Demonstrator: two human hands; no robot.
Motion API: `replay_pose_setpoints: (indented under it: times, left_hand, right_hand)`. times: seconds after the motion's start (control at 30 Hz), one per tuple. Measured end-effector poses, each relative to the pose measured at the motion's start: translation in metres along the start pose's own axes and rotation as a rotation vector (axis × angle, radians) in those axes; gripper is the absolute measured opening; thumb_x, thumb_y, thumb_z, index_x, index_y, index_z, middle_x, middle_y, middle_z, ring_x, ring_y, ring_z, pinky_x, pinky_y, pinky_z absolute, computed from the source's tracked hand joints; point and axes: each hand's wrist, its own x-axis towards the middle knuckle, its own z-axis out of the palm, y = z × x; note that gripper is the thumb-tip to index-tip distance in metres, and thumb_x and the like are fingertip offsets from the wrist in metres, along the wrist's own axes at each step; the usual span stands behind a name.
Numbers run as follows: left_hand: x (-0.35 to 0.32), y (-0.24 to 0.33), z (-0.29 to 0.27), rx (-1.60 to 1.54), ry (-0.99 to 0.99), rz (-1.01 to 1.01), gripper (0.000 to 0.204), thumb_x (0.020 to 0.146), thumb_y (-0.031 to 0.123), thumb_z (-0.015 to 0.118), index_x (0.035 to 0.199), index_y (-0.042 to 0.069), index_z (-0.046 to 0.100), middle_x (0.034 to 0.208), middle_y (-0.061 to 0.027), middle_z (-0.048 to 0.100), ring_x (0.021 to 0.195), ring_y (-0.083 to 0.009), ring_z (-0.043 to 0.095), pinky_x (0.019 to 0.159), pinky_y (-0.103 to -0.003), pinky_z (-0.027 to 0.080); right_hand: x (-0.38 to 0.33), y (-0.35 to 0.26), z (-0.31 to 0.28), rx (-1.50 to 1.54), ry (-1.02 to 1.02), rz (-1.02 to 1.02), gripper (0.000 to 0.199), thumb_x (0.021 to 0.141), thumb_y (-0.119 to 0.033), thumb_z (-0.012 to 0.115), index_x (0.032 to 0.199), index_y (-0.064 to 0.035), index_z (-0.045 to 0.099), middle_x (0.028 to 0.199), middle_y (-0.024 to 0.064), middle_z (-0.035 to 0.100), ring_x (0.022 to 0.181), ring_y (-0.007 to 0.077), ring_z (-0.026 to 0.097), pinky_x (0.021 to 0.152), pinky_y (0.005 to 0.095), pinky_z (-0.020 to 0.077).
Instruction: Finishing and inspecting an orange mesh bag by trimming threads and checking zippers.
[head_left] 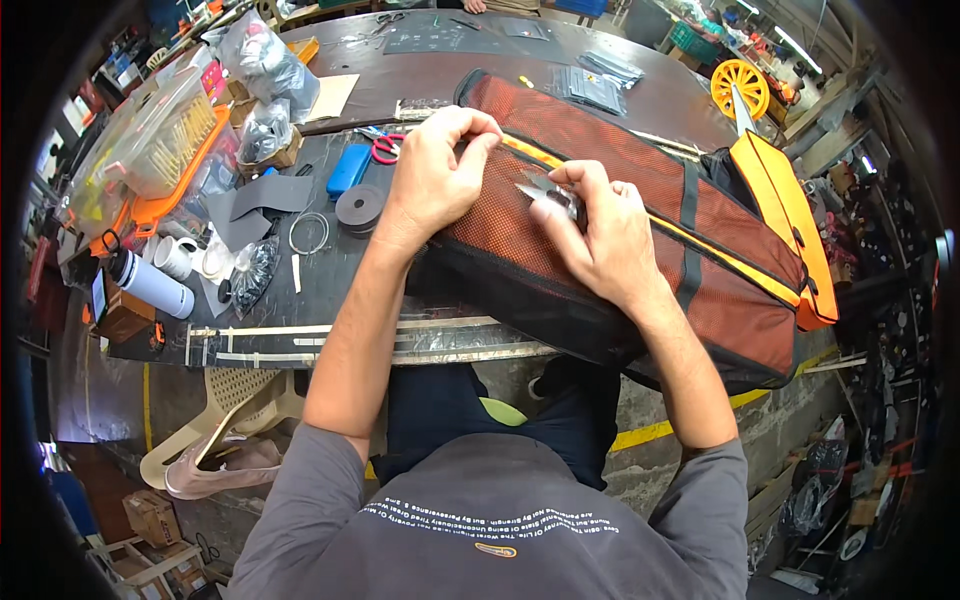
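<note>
A large red mesh bag (500, 225) with black edging lies across the table in front of me. A yellow strip (735, 267) runs along its top, crossed by a dark strap (690, 195). My left hand (438, 172) is above the bag's far left end, thumb and forefinger pinched together; anything between them is too small to make out. My right hand (610, 225) rests over the middle of the bag. It is closed around small metal thread snips (535, 190), whose blades are spread and point left toward the yellow strip.
Left of the bag lie red-handled scissors (386, 149), a blue case (348, 170) and a dark tape roll (360, 208). Farther left stand a white bottle (155, 285) and a clear box (165, 150). An orange-yellow bag (785, 220) adjoins on the right. Plastic packets (590, 90) lie beyond.
</note>
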Motion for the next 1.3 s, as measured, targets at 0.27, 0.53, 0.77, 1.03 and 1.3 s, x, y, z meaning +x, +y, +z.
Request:
replay_pose_setpoints:
  times: [0.27, 0.53, 0.77, 1.03, 1.3]
  left_hand:
    - [-0.01, -0.002, 0.004, -0.114, 0.204, 0.114, 0.021, 0.104, -0.001, 0.069, 0.124, 0.004, 0.071, 0.104, -0.0013, 0.072, 0.077, -0.0047, 0.058, 0.069, -0.023, 0.047]
    - [-0.021, 0.007, -0.007, 0.041, 0.0, 0.144, 0.057, 0.091, 0.0, 0.081, 0.146, 0.006, 0.068, 0.099, -0.0073, 0.067, 0.073, -0.0165, 0.064, 0.07, -0.032, 0.058]
    - [-0.012, 0.007, -0.013, 0.115, -0.07, 0.193, 0.049, 0.093, 0.001, 0.079, 0.142, 0.007, 0.074, 0.097, -0.0066, 0.07, 0.078, -0.0175, 0.066, 0.076, -0.032, 0.058]
    - [-0.01, 0.009, -0.018, 0.384, -0.136, 0.313, 0.018, 0.098, 0.008, 0.078, 0.115, 0.007, 0.082, 0.097, -0.0116, 0.075, 0.084, -0.03, 0.075, 0.077, -0.04, 0.06]
    - [-0.014, 0.019, -0.024, 0.404, -0.163, 0.412, 0.014, 0.097, 0.01, 0.078, 0.111, 0.006, 0.08, 0.098, -0.0121, 0.075, 0.087, -0.0336, 0.077, 0.078, -0.042, 0.062]
  right_hand:
    - [0.02, 0.009, 0.006, 0.126, 0.09, 0.112, 0.027, 0.102, -0.029, 0.083, 0.104, -0.0043, 0.072, 0.08, 0.0142, 0.078, 0.073, 0.0331, 0.079, 0.067, 0.0429, 0.061]
    - [0.009, -0.006, 0.0, 0.098, 0.083, 0.133, 0.027, 0.101, -0.028, 0.084, 0.111, -0.0053, 0.074, 0.088, 0.0128, 0.078, 0.075, 0.0305, 0.078, 0.071, 0.0414, 0.0612]
    - [0.016, 0.003, 0.015, 0.157, 0.096, 0.122, 0.026, 0.099, -0.022, 0.084, 0.11, -0.0018, 0.071, 0.095, 0.0183, 0.078, 0.085, 0.0343, 0.08, 0.075, 0.0437, 0.0631]
    - [0.005, -0.01, 0.014, 0.162, 0.043, 0.149, 0.037, 0.094, -0.027, 0.09, 0.113, -0.003, 0.069, 0.087, 0.0151, 0.077, 0.075, 0.0278, 0.079, 0.071, 0.0403, 0.0627]
    - [0.001, -0.012, 0.015, 0.255, 0.085, 0.208, 0.034, 0.095, -0.022, 0.088, 0.116, -0.0018, 0.071, 0.086, 0.0148, 0.077, 0.071, 0.0249, 0.076, 0.069, 0.038, 0.061]
